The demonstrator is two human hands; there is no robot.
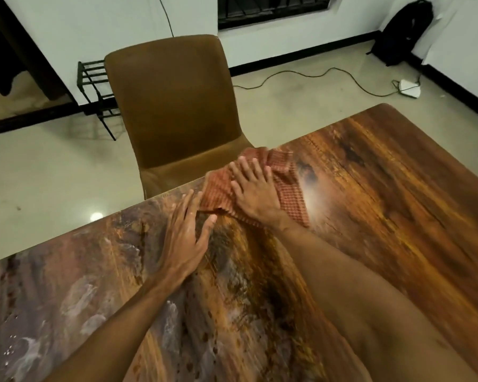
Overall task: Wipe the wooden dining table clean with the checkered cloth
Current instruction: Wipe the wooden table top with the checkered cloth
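The red-orange checkered cloth (pixel 289 188) lies bunched on the wooden dining table (pixel 384 194), close to its far edge. My right hand (pixel 253 193) presses flat on top of the cloth with fingers spread. My left hand (pixel 186 235) rests flat on the tabletop just left of the cloth, fingertips touching the cloth's left edge. The left part of the table shows whitish smears and droplets (pixel 75 296).
A brown chair (pixel 174 106) stands pushed against the table's far edge, right behind the cloth. On the floor beyond are a black wire rack (pixel 94 86), a cable with a white adapter (pixel 409 88), and a black bag (pixel 406 31) against the wall.
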